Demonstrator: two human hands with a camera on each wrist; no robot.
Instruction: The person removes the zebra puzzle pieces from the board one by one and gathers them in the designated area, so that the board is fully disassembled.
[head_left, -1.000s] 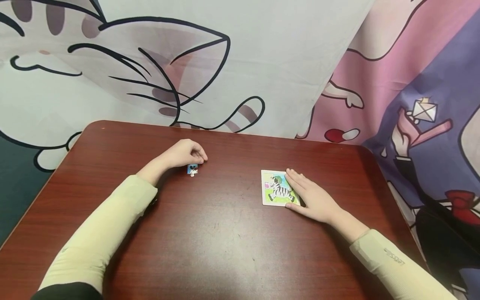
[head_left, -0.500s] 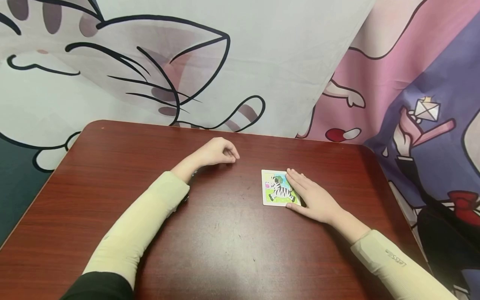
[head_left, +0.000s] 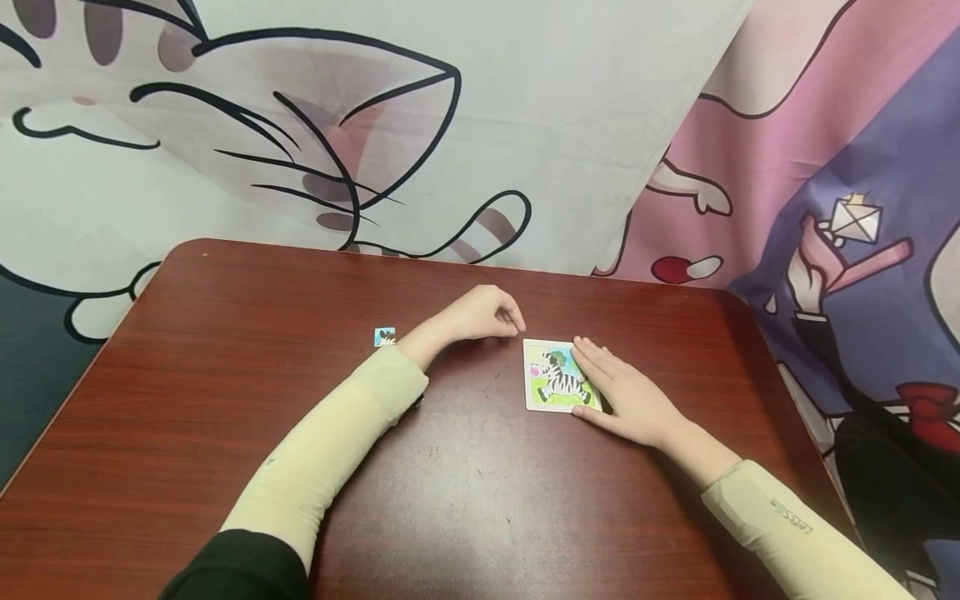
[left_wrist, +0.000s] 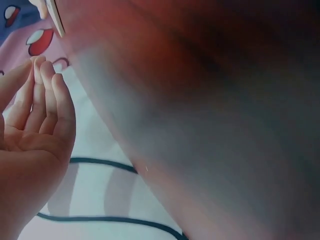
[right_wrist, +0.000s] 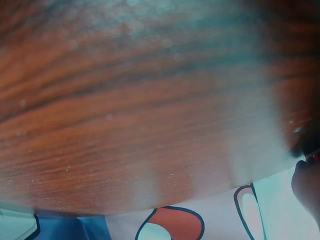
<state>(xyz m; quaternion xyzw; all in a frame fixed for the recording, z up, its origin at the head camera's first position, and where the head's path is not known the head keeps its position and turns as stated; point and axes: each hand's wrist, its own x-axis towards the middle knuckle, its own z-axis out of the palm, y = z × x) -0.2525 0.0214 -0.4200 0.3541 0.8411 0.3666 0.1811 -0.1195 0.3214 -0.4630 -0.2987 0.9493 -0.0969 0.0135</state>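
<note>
A small square zebra puzzle [head_left: 562, 392] in a pale frame lies flat on the table, right of centre. A pale yellow patch shows at its upper left corner. My right hand [head_left: 633, 400] rests on its right edge, fingers straight, thumb at the lower corner. My left hand [head_left: 480, 313] hovers just beyond the puzzle's upper left corner. In the left wrist view, its thumb and fingertips [left_wrist: 42, 60] come together; nothing shows between them, though something tiny could be hidden. A small blue puzzle piece [head_left: 384, 335] with black and white markings lies behind the left forearm, partly covered.
The reddish-brown table [head_left: 450, 500] has rounded far corners. Behind it hangs a cloth backdrop [head_left: 600, 125] with cartoon figures. The left sleeve [head_left: 330, 458] crosses the table's left half.
My left hand has moved right, from beside the small blue piece to near the puzzle. The piece stays on the table. My right hand has hardly moved.
</note>
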